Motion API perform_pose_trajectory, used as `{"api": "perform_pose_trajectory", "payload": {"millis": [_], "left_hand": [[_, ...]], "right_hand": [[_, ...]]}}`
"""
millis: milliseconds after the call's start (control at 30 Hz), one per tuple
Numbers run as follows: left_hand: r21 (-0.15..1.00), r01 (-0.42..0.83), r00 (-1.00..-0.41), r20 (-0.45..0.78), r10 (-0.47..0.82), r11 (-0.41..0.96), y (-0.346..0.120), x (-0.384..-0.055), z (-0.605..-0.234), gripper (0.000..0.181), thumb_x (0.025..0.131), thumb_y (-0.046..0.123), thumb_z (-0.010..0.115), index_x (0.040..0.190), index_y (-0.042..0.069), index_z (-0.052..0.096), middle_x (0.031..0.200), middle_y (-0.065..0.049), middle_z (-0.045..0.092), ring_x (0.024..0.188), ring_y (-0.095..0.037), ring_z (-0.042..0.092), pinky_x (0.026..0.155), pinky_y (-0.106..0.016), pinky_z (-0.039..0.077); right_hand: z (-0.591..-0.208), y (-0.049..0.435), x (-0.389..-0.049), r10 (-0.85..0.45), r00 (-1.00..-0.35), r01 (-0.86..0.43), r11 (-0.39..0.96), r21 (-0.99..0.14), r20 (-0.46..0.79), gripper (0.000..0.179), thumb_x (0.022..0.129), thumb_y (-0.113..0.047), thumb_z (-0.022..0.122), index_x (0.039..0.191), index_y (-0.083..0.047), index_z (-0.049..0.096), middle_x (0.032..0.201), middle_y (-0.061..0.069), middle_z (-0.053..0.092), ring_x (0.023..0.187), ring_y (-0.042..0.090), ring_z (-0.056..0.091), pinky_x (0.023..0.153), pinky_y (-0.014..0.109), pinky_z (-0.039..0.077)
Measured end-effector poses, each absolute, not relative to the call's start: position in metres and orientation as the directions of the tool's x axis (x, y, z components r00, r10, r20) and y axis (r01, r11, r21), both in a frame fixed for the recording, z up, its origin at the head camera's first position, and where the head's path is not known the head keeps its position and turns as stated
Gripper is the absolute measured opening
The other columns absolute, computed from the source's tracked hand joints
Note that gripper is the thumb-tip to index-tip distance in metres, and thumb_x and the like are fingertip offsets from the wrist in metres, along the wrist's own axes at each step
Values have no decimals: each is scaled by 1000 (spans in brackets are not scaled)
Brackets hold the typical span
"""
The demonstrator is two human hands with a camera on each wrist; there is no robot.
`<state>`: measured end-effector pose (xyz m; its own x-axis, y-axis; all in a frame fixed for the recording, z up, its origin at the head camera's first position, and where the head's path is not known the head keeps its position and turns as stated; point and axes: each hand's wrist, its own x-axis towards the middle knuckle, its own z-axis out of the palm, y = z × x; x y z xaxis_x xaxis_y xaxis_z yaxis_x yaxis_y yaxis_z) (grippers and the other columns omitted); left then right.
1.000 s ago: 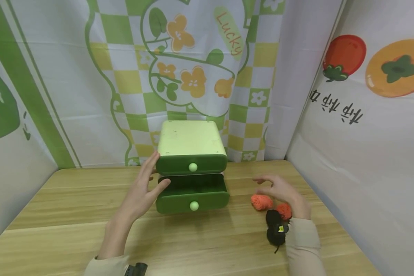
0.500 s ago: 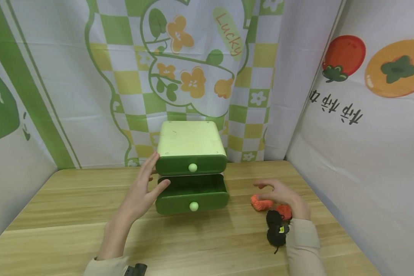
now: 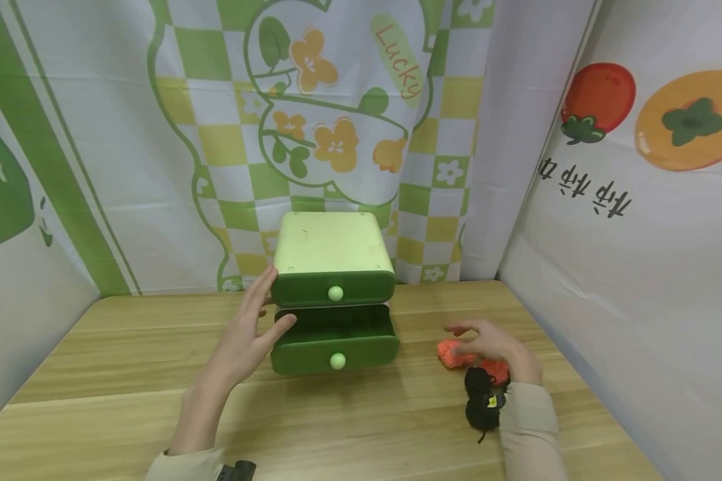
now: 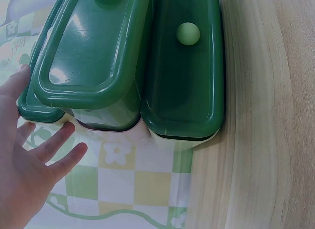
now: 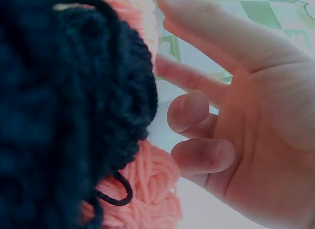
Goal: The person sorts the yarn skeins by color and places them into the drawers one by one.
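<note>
A small drawer cabinet (image 3: 333, 240) with a pale green top and dark green fronts stands at the back of the table. Its middle drawer (image 4: 93, 51) is pulled out, and in the head view its visible inside looks bare. My left hand (image 3: 247, 337) is spread at the cabinet's left side, fingertips right at the top drawer's edge. On the right, my right hand (image 3: 490, 344) hovers with loosely bent fingers over an orange yarn ball (image 3: 453, 354), covering part of it. A second orange yarn ball (image 5: 152, 189) and a black yarn skein (image 3: 481, 401) lie by that wrist.
The wooden table (image 3: 361, 427) runs up to a patterned cloth curtain (image 3: 222, 143) at the back. A white printed cloth (image 3: 644, 267) borders the right side. Below the pulled-out drawer, a closed bottom drawer (image 4: 184, 81) shows in the left wrist view.
My right hand has sunk slightly toward the near side, now covering more of the orange yarn. My left hand and the drawers keep their places.
</note>
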<state>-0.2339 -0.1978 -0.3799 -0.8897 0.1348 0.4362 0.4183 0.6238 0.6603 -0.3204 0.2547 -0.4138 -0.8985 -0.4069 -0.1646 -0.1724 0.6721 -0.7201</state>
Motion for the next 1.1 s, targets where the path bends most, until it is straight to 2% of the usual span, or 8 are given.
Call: {"api": "perform_pose_trajectory", "payload": {"millis": [167, 300, 367, 600, 767, 1100], "left_hand": [[662, 418, -890, 436, 134, 622, -198, -233, -380, 80, 99, 45, 58, 160, 37, 7, 168, 8, 7, 134, -31, 45, 108, -54, 43], [659, 422, -888, 439, 136, 623, -198, -234, -380, 80, 99, 44, 59, 160, 37, 7, 168, 7, 7, 135, -31, 45, 108, -55, 43], [657, 424, -886, 442, 137, 624, -198, -234, -380, 80, 99, 43, 59, 160, 36, 7, 168, 7, 7, 134, -32, 45, 108, -56, 43], [657, 421, -888, 438, 137, 626, -198, -234, -379, 81, 99, 44, 59, 160, 37, 7, 168, 8, 6, 135, -32, 45, 108, -56, 42], [656, 425, -886, 441, 140, 624, -198, -234, -380, 81, 99, 44, 59, 160, 36, 7, 168, 9, 6, 135, -31, 45, 109, -55, 42], [649, 433, -881, 452, 142, 625, -197, -234, -381, 81, 99, 42, 59, 160, 36, 7, 168, 6, 7, 135, -31, 44, 108, -55, 42]], "right_hand": [[-417, 257, -323, -405, -901, -214, 726, -653, -155, 61, 85, -25, 78, 140, -7, 57, 136, 23, 57, 95, 23, 58, 75, 30, 51], [-417, 257, -323, -400, -903, -220, 744, -631, -157, 61, 84, -25, 80, 139, -10, 59, 135, 19, 60, 110, 31, 58, 86, 37, 51], [-417, 257, -323, -396, -906, -226, 752, -620, -151, 60, 83, -24, 80, 138, -11, 60, 134, 17, 61, 118, 31, 53, 90, 37, 48], [-416, 253, -317, -376, -908, -170, 734, -658, -185, 61, 81, -13, 80, 138, -7, 59, 137, 20, 58, 98, 20, 59, 79, 29, 51], [-417, 252, -315, -349, -918, -162, 761, -629, -186, 61, 78, -12, 80, 137, -10, 61, 135, 17, 60, 99, 20, 57, 80, 30, 49], [-420, 253, -319, -366, -916, -197, 768, -610, -165, 59, 77, -8, 79, 133, -8, 64, 129, 24, 61, 108, 29, 59, 84, 37, 53]]}}
